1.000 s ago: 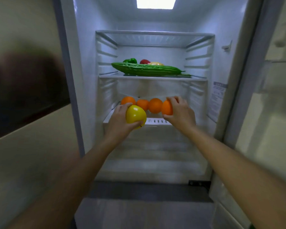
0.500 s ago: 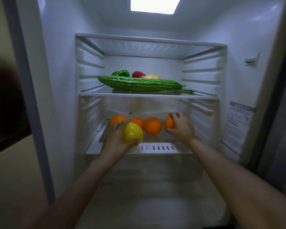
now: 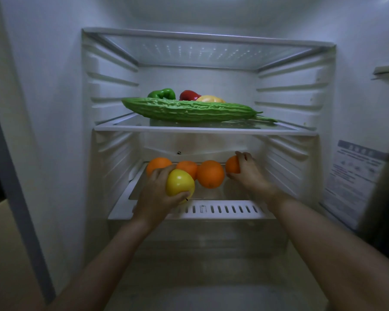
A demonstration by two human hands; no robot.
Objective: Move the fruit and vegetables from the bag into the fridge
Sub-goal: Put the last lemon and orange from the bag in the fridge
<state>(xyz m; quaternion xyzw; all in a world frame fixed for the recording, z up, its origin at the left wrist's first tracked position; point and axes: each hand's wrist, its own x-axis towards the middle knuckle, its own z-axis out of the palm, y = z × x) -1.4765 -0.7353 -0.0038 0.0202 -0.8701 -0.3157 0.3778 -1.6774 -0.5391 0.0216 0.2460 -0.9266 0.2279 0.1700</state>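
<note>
Two hands are inside the fridge [image 3: 54, 108], both over the lower shelf [image 3: 211, 212]. The left hand [image 3: 154, 198] curls round a yellow apple [image 3: 179, 182] and holds it just above the front left part of this shelf. The right hand [image 3: 249, 173] grips a small orange [image 3: 232, 164] with fingers over it and thumb under, near the back right corner. Three more oranges [image 3: 210, 177] sit in a row along the back edge, close to each other; whether they touch, I cannot tell.

I judge the step in hand is to set both fruits down. To do it well, the apple should go on the bare part in front of the row, low before the fingers open, so it does not roll to the slotted front edge. The orange fits best at the right end of the row, beside the big one, with the hand opening only when the fruit rests on the shelf.

For room: the right side of the shelf near the ribbed wall looks free, and the front strip too. Above, the glass shelf [image 3: 207, 129] carries a bitter gourd [image 3: 189, 110] and three peppers [image 3: 162, 93] behind it, so the hands should go out low and straight. The bag is not in view.
</note>
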